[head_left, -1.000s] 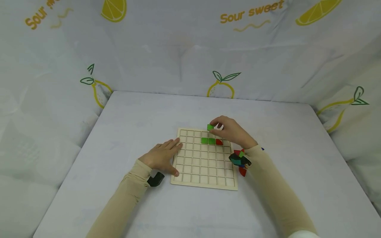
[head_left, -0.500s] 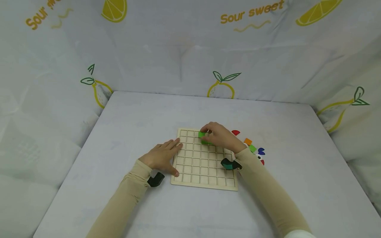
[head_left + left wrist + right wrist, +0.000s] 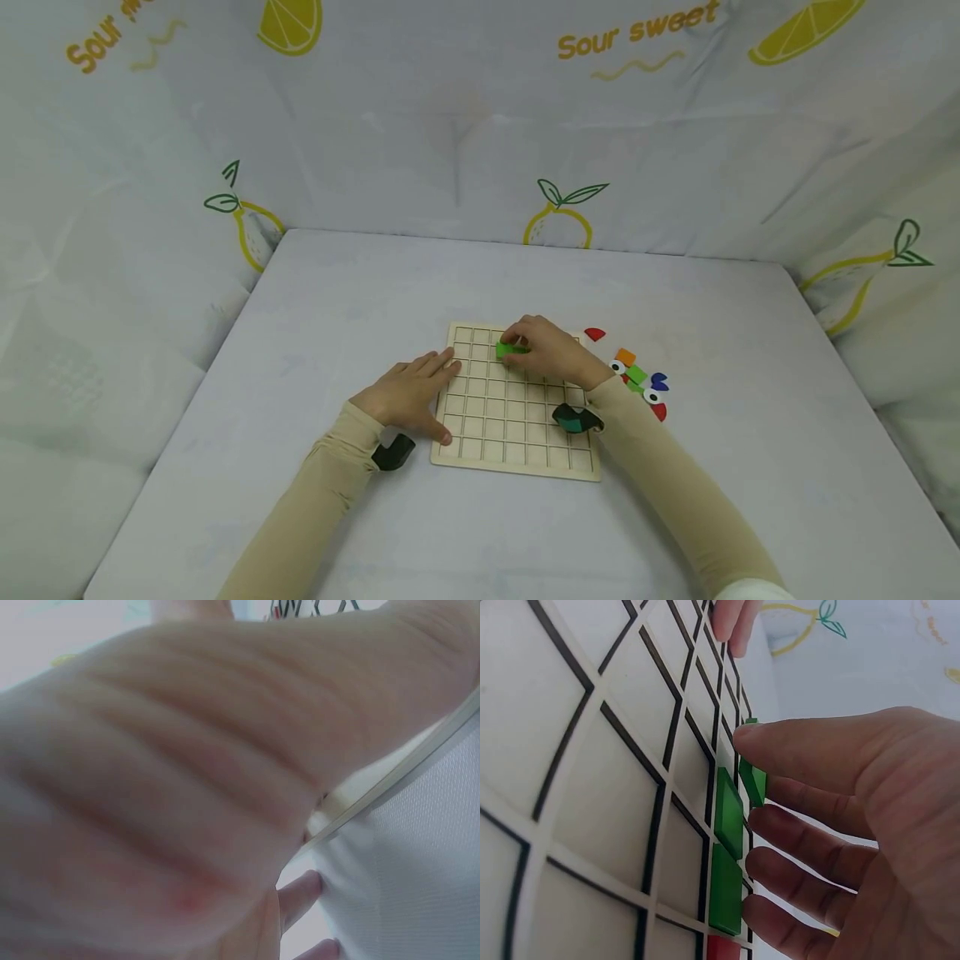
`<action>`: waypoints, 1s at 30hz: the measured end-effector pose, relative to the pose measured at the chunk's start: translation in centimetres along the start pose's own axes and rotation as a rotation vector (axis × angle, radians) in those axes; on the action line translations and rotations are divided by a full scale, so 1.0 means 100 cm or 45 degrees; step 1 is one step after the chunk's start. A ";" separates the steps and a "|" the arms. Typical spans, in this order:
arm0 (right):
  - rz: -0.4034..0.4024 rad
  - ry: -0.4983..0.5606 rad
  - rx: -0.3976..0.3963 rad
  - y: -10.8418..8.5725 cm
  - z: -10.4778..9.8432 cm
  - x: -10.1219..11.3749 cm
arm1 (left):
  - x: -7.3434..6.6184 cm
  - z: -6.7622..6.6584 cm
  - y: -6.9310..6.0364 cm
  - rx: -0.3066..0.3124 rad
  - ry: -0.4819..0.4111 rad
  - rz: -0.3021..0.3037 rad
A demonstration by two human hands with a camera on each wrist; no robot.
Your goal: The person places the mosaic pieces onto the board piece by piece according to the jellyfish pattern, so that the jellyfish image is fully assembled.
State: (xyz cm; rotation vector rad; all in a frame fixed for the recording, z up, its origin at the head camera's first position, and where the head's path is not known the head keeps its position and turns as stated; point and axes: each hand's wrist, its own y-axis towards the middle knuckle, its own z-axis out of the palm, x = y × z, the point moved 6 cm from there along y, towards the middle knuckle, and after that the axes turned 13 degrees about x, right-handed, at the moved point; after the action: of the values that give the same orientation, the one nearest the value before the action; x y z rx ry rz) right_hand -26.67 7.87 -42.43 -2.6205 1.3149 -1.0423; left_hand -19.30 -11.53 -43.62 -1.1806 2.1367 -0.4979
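My left hand (image 3: 408, 392) lies with spread fingers on the left edge of a wooden grid board (image 3: 487, 433). Over the board's far part, my right hand (image 3: 551, 350) pinches a green square tile (image 3: 754, 780) between thumb and fingers. In the right wrist view that tile is slightly tilted, close to two more green tiles (image 3: 726, 889) set side by side in the grid. A red piece (image 3: 724, 949) follows them at the bottom edge. My right hand hides most of this row in the head view. The left wrist view is mostly filled by my palm.
Right of the board lie loose pieces: a red quarter-round piece (image 3: 595, 334), an orange square (image 3: 626, 357), a green square (image 3: 636, 374), blue pieces (image 3: 658, 381) and white round eye pieces (image 3: 652, 397). Black wrist devices (image 3: 393, 453) sit at both wrists. A printed cloth (image 3: 412, 150) hangs behind the table.
My right hand has moved left and toward me with the green tile, from beyond the board's far edge to over the grid. Loose pieces on the right came into view. My left hand stayed put.
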 end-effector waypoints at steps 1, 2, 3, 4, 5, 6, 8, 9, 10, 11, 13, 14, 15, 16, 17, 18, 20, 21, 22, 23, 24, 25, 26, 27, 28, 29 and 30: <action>-0.001 -0.010 -0.001 0.001 0.000 0.000 | 0.000 0.000 0.000 -0.002 0.000 0.002; -0.003 -0.021 0.000 0.001 0.001 0.000 | 0.000 0.000 0.000 -0.001 0.000 0.003; -0.004 -0.032 0.000 0.002 0.001 0.000 | 0.000 0.000 0.000 0.000 -0.002 0.003; -0.005 -0.040 -0.001 0.003 0.002 0.000 | 0.000 0.000 -0.001 0.003 -0.004 0.002; -0.005 -0.048 -0.001 0.004 0.002 -0.001 | 0.000 0.000 -0.001 0.006 -0.006 0.000; -0.004 -0.054 -0.001 0.004 0.003 -0.001 | 0.000 0.000 -0.001 0.005 -0.013 0.002; 0.003 -0.066 -0.003 0.005 0.004 -0.001 | 0.000 0.000 -0.002 0.008 -0.021 0.002; 0.003 -0.073 -0.006 0.005 0.004 -0.001 | 0.000 0.000 -0.002 0.010 -0.024 -0.002; 0.005 -0.079 -0.008 0.006 0.004 -0.001 | 0.000 0.000 -0.002 0.011 -0.025 -0.005; 0.004 -0.087 -0.011 0.006 0.004 -0.001 | 0.000 0.000 -0.002 0.011 -0.027 -0.006; 0.002 -0.104 -0.014 0.006 0.005 0.000 | 0.000 0.000 -0.002 0.011 -0.025 -0.010; 0.000 -0.111 -0.016 0.007 0.005 0.001 | 0.000 0.000 -0.002 0.009 -0.026 -0.009; -0.002 -0.119 -0.017 0.007 0.005 0.001 | 0.000 0.000 -0.002 0.012 -0.024 -0.013; 0.000 -0.123 -0.017 0.007 0.005 0.002 | 0.000 0.000 -0.002 0.011 -0.024 -0.011; 0.002 -0.126 -0.018 0.007 0.005 0.002 | 0.000 0.000 -0.002 0.011 -0.023 -0.010; 0.004 -0.127 -0.017 0.007 0.006 0.002 | 0.000 0.000 -0.002 0.007 -0.023 -0.007; 0.010 -0.130 -0.019 0.007 0.006 0.002 | 0.000 0.000 -0.003 0.005 -0.019 -0.008; 0.013 -0.132 -0.019 0.008 0.006 0.002 | 0.001 0.000 -0.003 0.005 -0.015 -0.012; 0.018 -0.136 -0.021 0.008 0.006 0.002 | 0.001 0.000 -0.003 0.004 -0.012 -0.014; 0.022 -0.140 -0.024 0.008 0.007 0.002 | 0.001 0.000 -0.003 0.002 -0.009 -0.015; 0.026 -0.144 -0.025 0.008 0.007 0.002 | 0.001 0.000 -0.002 0.000 -0.009 -0.013; 0.033 -0.147 -0.026 0.008 0.007 0.001 | 0.001 0.000 -0.002 0.001 -0.007 -0.014; 0.037 -0.151 -0.029 0.008 0.007 0.001 | 0.001 0.000 -0.001 0.002 -0.006 -0.015; 0.041 -0.149 -0.030 0.008 0.007 0.001 | 0.000 0.000 -0.001 0.002 -0.009 -0.012; 0.045 -0.147 -0.030 0.008 0.007 0.001 | 0.000 0.000 0.000 0.001 -0.011 -0.009; 0.047 -0.148 -0.031 0.008 0.007 0.001 | 0.000 0.000 0.000 0.001 -0.013 -0.006; 0.050 -0.145 -0.029 0.008 0.007 0.001 | 0.000 0.000 0.000 0.002 -0.013 -0.007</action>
State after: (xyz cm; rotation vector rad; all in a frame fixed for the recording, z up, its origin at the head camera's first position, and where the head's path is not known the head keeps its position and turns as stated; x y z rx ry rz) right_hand -26.74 7.11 -43.14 -2.6156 1.3553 -0.8637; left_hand -19.29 -11.51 -43.64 -1.1858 2.1247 -0.4947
